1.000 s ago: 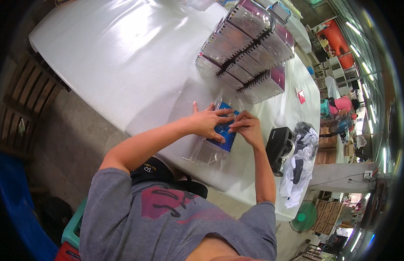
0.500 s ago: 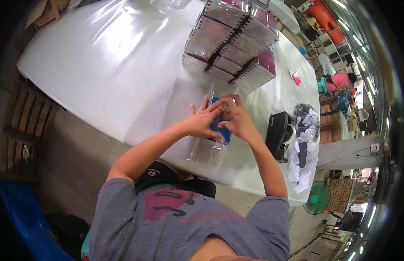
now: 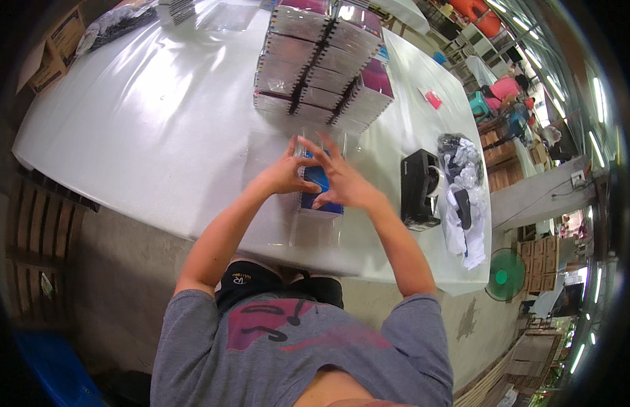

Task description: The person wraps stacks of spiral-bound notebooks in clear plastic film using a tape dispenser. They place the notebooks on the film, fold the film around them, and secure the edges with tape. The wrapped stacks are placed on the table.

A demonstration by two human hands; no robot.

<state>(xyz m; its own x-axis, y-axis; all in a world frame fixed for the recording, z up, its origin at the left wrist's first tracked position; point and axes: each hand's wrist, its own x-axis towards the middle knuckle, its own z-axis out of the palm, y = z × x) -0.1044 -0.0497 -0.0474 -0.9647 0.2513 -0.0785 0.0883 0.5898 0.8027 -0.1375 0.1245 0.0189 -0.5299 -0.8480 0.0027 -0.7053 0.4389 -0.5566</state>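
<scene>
A blue-covered, notebook-like block (image 3: 322, 203) lies on the white table in front of me, on a sheet of clear plastic film (image 3: 281, 227) that spreads out around it. Over its left side arches my left hand (image 3: 288, 173), thumb and fingers apart. My right hand (image 3: 345, 180) is over the right side, fingers spread and thumb near the left thumb. Both seem to rest lightly on the block or its film; exact contact is partly hidden. Beyond the hands stands a tall stack of spiral-bound notebooks (image 3: 315, 68) in clear wrap.
To the right stands a black tape dispenser (image 3: 415, 190) with a roll. Beside it lie crumpled white plastic and a dark object (image 3: 463, 209). A small red packet (image 3: 433, 100) is farther back. Cardboard boxes (image 3: 54, 57) are far left; a green fan (image 3: 506, 275) stands right, off the table.
My view has shifted, so table things appear farther left. The hands have moved apart from their overlap into an arch over the blue block, and more of its cover shows.
</scene>
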